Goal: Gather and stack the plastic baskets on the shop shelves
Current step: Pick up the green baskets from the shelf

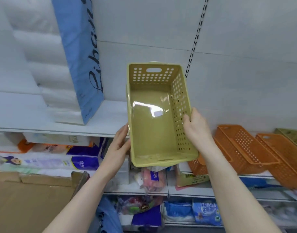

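Gathering step, I'd say. The green basket [154,125] is off the shelf [100,126] and up in the air in front of it, empty, with its mouth tipped toward the camera. The right hand [197,127] pinches the holed right wall, thumb inside and fingers outside. The left hand [120,145] holds the outer left wall, and its fingertips are tucked out of sight behind it.

Not stacked on anything yet. The orange baskets [245,148] lie on the shelf just to the right, so my guess is the next move is to swing it over there, turn it to match their long side, level it and drop it in squarely so the rims nest.

Stuff I can't make out:
- There's another greenish basket [292,136] at the far right, cut off by the frame edge.
- Some orange plastic pokes out under the held basket, mostly hidden.
- A pale sliver shows behind its far rim, no idea what.
- The lower shelves are too blurry to read the packs.
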A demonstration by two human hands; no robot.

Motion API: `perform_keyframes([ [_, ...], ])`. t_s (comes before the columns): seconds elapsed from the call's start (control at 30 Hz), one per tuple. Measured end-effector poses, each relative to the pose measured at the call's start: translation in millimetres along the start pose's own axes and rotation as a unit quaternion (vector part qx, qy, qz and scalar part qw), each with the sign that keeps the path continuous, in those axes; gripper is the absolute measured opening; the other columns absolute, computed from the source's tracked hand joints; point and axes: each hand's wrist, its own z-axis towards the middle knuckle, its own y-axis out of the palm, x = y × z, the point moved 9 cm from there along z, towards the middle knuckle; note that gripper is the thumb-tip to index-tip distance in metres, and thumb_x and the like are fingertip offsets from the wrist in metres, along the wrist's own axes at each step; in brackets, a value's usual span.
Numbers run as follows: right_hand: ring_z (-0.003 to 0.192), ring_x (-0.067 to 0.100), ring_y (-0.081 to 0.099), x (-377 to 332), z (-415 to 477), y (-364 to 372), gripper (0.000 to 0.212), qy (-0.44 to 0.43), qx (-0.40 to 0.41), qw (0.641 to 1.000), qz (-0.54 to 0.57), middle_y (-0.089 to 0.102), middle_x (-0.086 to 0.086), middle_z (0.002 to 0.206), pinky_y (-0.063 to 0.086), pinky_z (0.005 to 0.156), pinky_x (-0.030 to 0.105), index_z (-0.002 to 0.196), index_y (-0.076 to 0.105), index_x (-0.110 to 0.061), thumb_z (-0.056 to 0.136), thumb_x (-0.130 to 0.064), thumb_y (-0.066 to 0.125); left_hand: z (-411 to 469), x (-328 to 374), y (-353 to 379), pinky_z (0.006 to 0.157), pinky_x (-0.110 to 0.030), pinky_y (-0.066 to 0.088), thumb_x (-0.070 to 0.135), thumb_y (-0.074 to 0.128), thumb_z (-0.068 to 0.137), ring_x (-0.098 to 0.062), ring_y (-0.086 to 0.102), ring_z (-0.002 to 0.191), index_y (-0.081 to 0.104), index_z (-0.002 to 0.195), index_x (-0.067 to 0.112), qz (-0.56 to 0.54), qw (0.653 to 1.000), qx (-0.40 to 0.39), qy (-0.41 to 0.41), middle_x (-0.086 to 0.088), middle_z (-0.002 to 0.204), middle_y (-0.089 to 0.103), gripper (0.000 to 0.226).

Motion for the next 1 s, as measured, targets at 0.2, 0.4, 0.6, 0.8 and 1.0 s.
perform_keyframes([
  [0.2,0.075,0.024,0.063,24,-9,14,0.039,0.051,-0.033,0.998,0.019,0.065,0.014,0.106,0.047,0.060,0.032,0.138,0.031,-0.005,0.100,-0.013,0.039,-5,-9,8,0.116,-0.050,0.030,0.066,0.046,0.086,-0.008,0.038,0.140,0.044,0.138,0.051,-0.009,0.999,-0.016,-0.033,0.020,0.148,0.045,0.054],
  [0.4,0.101,0.023,0.065,45,-26,9,0.030,0.008,0.008,0.997,0.076,0.067,0.000,0.109,0.051,0.087,0.038,0.123,0.058,-0.014,0.095,-0.008,0.050,-10,10,21,0.103,-0.039,0.049,0.055,0.054,0.086,-0.008,0.059,0.118,0.050,0.133,0.037,-0.005,1.000,-0.004,-0.017,0.010,0.130,0.061,0.050],
  [0.6,0.107,0.012,0.062,97,-72,-32,0.042,-0.019,0.055,0.992,0.109,0.064,-0.014,0.114,0.049,0.095,0.035,0.134,0.052,-0.026,0.095,-0.009,0.051,-23,23,75,0.098,-0.045,0.052,0.035,0.064,0.086,-0.013,0.057,0.117,0.047,0.136,0.037,0.021,1.000,-0.004,-0.005,0.005,0.134,0.053,0.053],
  [0.8,0.108,0.011,0.064,206,-114,-95,0.044,0.028,0.091,0.989,0.111,0.067,-0.013,0.116,0.051,0.093,0.034,0.132,0.054,-0.024,0.092,-0.008,0.054,-54,27,191,0.097,-0.046,0.051,0.026,0.061,0.078,-0.015,0.057,0.107,0.046,0.131,0.041,0.033,0.998,-0.045,0.024,0.001,0.122,0.053,0.057],
  [1.0,0.106,0.020,0.065,359,-162,-192,0.055,0.113,0.123,0.984,0.066,0.072,-0.013,0.110,0.051,0.096,0.040,0.139,0.049,-0.038,0.091,-0.011,0.056,-89,5,376,0.089,-0.035,0.056,0.020,0.063,0.083,-0.015,0.062,0.111,0.048,0.137,0.035,-0.010,0.989,-0.145,-0.028,0.004,0.134,0.051,0.058],
])
